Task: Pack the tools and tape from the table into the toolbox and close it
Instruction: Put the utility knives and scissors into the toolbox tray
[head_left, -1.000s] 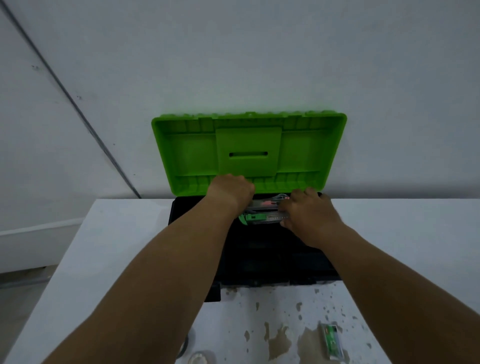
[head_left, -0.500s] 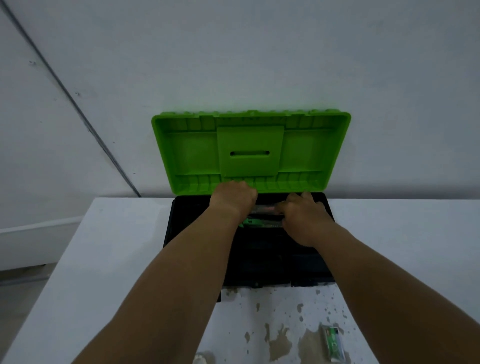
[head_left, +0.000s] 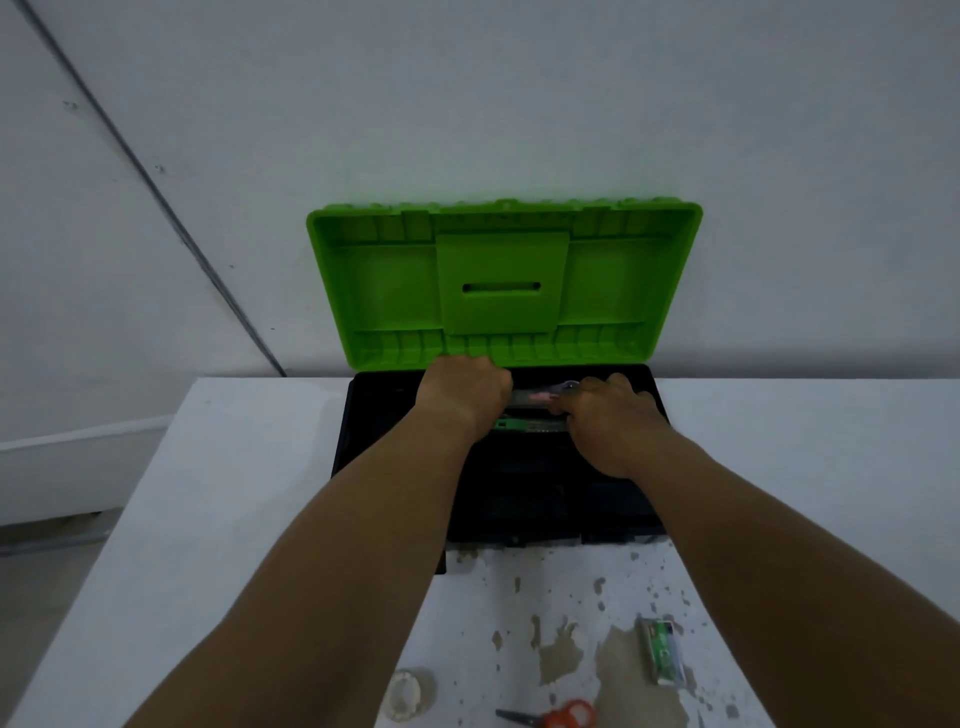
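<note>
A black toolbox (head_left: 363, 441) stands open on the white table, its green lid (head_left: 379, 291) upright against the wall. Both my hands are inside its back part. My left hand (head_left: 462, 392) and my right hand (head_left: 608, 421) are closed on the two ends of a bundle of tools (head_left: 530, 410), among them a green-handled one and a clear one with pink inside. On the table near me lie a roll of clear tape (head_left: 408, 693), orange-handled scissors (head_left: 556, 716) and a small green packet (head_left: 662, 649).
The white table (head_left: 234, 493) has chipped, stained paint in front of the toolbox. A grey wall rises right behind the lid. The floor drops away past the table's left edge.
Both hands have shifted slightly further back into the toolbox with the tools. My view tilted down, so the tape roll and the scissors now show at the bottom.
</note>
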